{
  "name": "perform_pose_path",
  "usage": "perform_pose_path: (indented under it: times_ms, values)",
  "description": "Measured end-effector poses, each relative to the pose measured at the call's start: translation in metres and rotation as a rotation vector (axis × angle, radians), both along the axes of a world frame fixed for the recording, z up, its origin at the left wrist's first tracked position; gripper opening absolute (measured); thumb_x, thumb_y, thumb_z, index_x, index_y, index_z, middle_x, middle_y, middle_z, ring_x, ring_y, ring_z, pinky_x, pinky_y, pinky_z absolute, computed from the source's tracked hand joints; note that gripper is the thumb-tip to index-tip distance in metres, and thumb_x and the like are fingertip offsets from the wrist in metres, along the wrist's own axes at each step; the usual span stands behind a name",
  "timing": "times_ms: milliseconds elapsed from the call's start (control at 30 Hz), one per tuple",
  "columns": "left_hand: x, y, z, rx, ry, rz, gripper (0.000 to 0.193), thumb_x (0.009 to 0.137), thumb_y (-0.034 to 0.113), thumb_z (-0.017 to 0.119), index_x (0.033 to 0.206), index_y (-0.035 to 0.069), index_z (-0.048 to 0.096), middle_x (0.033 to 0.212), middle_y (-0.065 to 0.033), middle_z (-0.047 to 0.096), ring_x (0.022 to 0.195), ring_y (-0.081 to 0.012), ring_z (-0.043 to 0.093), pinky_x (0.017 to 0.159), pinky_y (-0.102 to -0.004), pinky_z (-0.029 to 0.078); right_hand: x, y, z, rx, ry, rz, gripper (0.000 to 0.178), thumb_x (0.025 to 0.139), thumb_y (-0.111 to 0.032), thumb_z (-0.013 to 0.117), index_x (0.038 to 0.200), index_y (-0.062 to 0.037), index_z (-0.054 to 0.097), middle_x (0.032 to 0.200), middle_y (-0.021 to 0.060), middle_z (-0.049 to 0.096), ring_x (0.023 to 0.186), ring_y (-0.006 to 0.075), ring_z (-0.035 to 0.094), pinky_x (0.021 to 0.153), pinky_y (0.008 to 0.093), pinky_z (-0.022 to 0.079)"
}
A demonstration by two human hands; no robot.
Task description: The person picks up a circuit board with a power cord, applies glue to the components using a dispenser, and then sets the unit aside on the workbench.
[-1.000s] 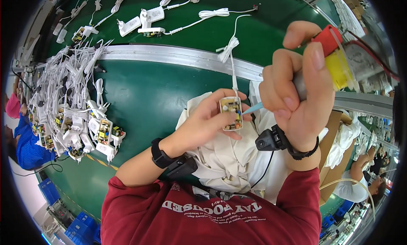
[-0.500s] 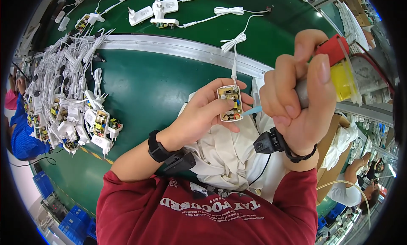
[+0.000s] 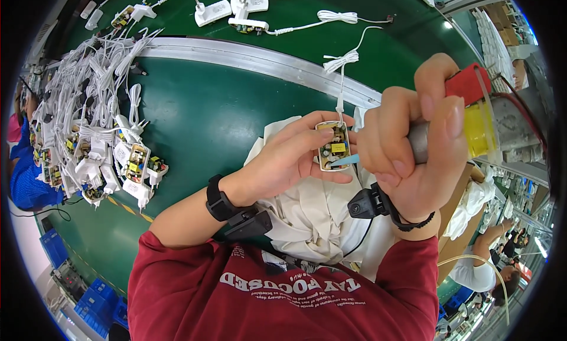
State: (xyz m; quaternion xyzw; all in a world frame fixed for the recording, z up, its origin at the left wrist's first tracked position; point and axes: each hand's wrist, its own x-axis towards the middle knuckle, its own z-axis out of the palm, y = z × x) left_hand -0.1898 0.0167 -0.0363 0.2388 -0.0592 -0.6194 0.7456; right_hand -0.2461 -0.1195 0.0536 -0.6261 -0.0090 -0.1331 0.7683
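My left hand (image 3: 286, 152) grips an opened white power adapter (image 3: 337, 147), thumb over its upper left edge and fingers behind it. Its circuit board faces up, showing a yellow component and small parts. A white cord (image 3: 341, 84) runs from the adapter's far end, bundled part way along. In my closed right hand (image 3: 407, 134) is a grey cylindrical dispensing gun (image 3: 481, 128) with a red lever and yellow band. Its light-blue tapered nozzle (image 3: 346, 160) reaches over the near part of the board; whether the tip touches a component is unclear.
Several opened adapters with bundled white cords (image 3: 100, 122) are heaped on the green table at left. Beyond a metal rail (image 3: 236, 53), more adapters (image 3: 248, 25) lie on a green surface. Whitish cloth (image 3: 310, 214) bunches beneath my hands. A cardboard box (image 3: 458, 223) stands at right.
The nozzle has moved from beside the adapter to over its board. My left thumb has slid from the middle of the board toward its upper left edge.
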Motion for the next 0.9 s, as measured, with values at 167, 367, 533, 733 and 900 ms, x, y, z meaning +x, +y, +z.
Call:
perform_pose_path:
  times_ms: [167,367,533,733,900]
  values:
    - [0.000,-0.001,0.000,0.006,-0.007,-0.006,0.037,0.097,0.019,0.039,0.130,0.003,0.039,0.121,-0.0149,0.051,0.113,-0.0230,0.053,0.088,-0.0424,0.053,-0.001,0.000,0.002,-0.067,0.004,-0.002,0.036,0.098,-0.046,0.034,0.101,-0.0105,0.034,0.050,-0.0015,0.034,0.036,0.0061,0.028,0.035,0.0209,0.025]
    - [0.001,-0.008,0.002,0.125,-0.154,-0.037,0.037,0.096,0.021,0.046,0.127,0.003,0.040,0.115,-0.0119,0.054,0.109,-0.0205,0.055,0.086,-0.0390,0.054,0.003,0.000,0.013,0.031,0.072,-0.074,0.036,0.099,-0.045,0.031,0.105,-0.0091,0.033,0.050,-0.0026,0.033,0.037,0.0051,0.028,0.036,0.0205,0.024]
    - [0.033,-0.057,-0.019,-0.010,-0.887,0.077,0.034,0.090,0.023,0.057,0.116,0.003,0.049,0.106,-0.0097,0.057,0.095,-0.0193,0.059,0.076,-0.0339,0.054,0.000,0.000,0.014,-0.012,0.051,-0.038,0.035,0.099,-0.044,0.032,0.105,-0.0087,0.033,0.049,-0.0028,0.032,0.037,0.0050,0.027,0.036,0.0202,0.024]
    - [0.076,-0.158,0.030,-0.578,-1.646,0.570,0.037,0.071,0.028,0.066,0.095,0.001,0.058,0.094,-0.0160,0.054,0.076,-0.0306,0.055,0.066,-0.0380,0.045,-0.002,0.001,0.013,0.033,0.046,-0.079,0.035,0.098,-0.042,0.036,0.103,-0.0077,0.035,0.048,-0.0030,0.030,0.035,0.0053,0.025,0.035,0.0211,0.022]
    - [0.073,-0.166,-0.027,-0.297,-1.650,0.398,0.034,0.076,0.023,0.059,0.098,-0.003,0.055,0.092,-0.0172,0.052,0.084,-0.0331,0.055,0.070,-0.0397,0.047,0.002,0.003,0.020,0.073,0.083,-0.163,0.033,0.098,-0.039,0.040,0.101,-0.0064,0.036,0.047,-0.0024,0.031,0.035,0.0054,0.025,0.035,0.0220,0.022]
